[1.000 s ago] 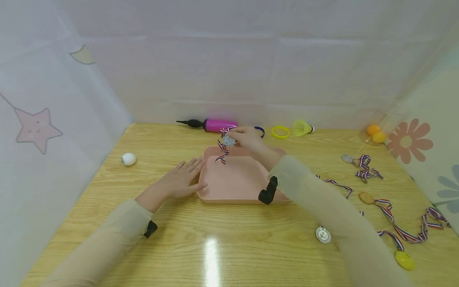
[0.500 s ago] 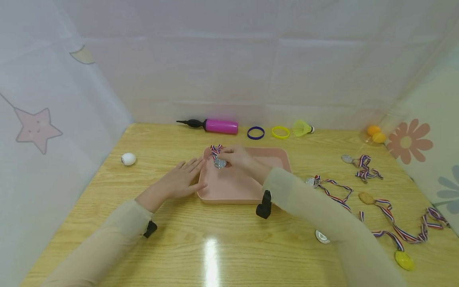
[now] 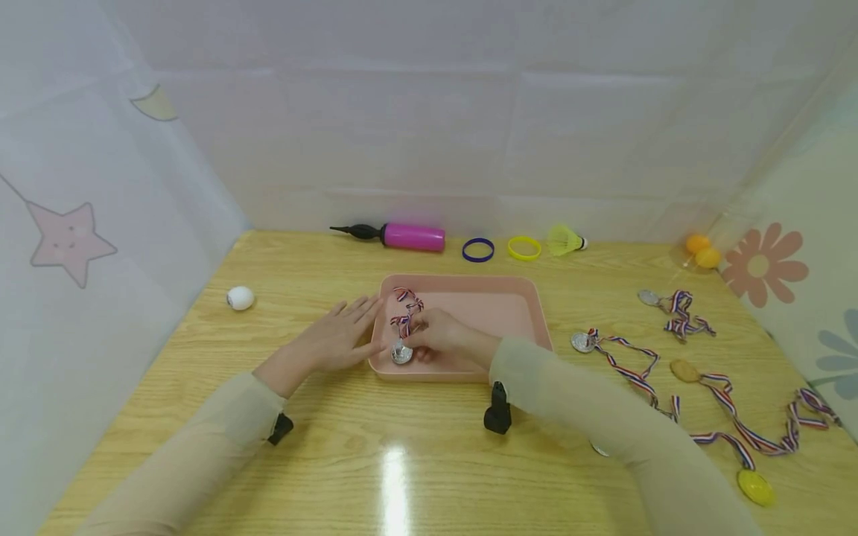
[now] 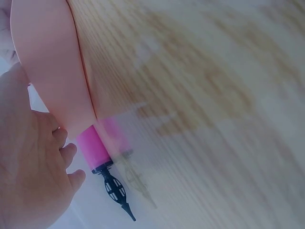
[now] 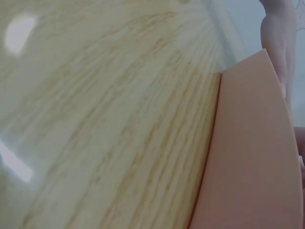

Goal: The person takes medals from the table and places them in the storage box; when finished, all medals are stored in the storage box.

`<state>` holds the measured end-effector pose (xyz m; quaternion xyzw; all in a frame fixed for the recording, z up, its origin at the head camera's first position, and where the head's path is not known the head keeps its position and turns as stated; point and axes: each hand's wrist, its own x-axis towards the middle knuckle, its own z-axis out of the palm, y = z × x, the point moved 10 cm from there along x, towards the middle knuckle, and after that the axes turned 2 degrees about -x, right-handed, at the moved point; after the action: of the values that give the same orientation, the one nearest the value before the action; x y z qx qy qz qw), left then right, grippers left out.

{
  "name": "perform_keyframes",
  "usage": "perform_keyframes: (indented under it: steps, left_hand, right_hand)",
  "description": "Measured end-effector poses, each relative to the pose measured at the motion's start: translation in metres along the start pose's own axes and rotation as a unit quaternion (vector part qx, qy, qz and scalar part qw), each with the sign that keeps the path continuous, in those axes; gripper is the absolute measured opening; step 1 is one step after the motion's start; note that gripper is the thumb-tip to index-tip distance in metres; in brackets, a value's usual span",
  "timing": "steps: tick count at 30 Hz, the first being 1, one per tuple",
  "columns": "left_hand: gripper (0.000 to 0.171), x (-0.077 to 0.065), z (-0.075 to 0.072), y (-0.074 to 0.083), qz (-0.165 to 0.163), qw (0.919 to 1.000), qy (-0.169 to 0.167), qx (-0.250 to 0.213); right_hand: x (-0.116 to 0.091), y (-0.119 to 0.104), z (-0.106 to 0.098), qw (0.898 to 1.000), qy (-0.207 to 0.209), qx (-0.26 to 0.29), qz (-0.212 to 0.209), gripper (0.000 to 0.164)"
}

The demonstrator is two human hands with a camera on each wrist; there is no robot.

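In the head view my right hand (image 3: 439,333) is low over the left half of a pink tray (image 3: 482,298). Its thumb and fingers pinch a silver medal (image 3: 401,353) at its right edge. The medal's striped ribbon (image 3: 402,324) trails behind it along the tray's left side. My left hand (image 3: 338,335) lies flat with straight fingers at the tray's left rim. The left wrist view shows that palm beside the tray's outer wall (image 4: 47,52). From the right wrist the tray's side (image 5: 252,148) hides most of the right hand.
Silver (image 3: 583,342), bronze (image 3: 685,370) and yellow (image 3: 756,487) medals with ribbons lie on the right. Along the back are a pink pump (image 3: 413,237), purple (image 3: 478,250) and yellow (image 3: 524,248) wristbands and a shuttlecock (image 3: 565,240). A white ball (image 3: 240,298) sits left.
My right hand has brought the silver medal from behind the tray forward and down into its left front part, ribbon trailing. The left hand has stayed at the rim.
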<state>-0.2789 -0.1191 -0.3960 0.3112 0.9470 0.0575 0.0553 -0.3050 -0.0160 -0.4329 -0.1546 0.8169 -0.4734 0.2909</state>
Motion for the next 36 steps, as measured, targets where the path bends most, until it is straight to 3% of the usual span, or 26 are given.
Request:
perform_keyframes:
  steps: [9, 17, 26, 36]
  left_hand:
    - [0.077, 0.000, 0.001, 0.000, -0.003, 1.0000, 0.002, -0.005]
    - [0.078, 0.000, 0.001, 0.001, -0.001, 1.0000, -0.005, 0.000]
    - [0.079, 0.001, 0.001, 0.000, -0.001, 1.0000, -0.003, 0.006]
    - [0.079, 0.001, 0.000, 0.001, 0.001, 1.0000, -0.002, 0.005]
  right_hand:
    - [-0.001, 0.002, 0.017, 0.999, -0.030, -0.028, 0.003, 0.017]
    - [-0.003, -0.006, 0.021, 0.999, -0.025, -0.048, -0.001, 0.009]
    - [-0.004, -0.010, 0.017, 0.999, -0.015, -0.032, -0.012, 0.011]
    - [-0.005, -0.007, 0.024, 0.998, -0.059, -0.019, 0.002, 0.012]
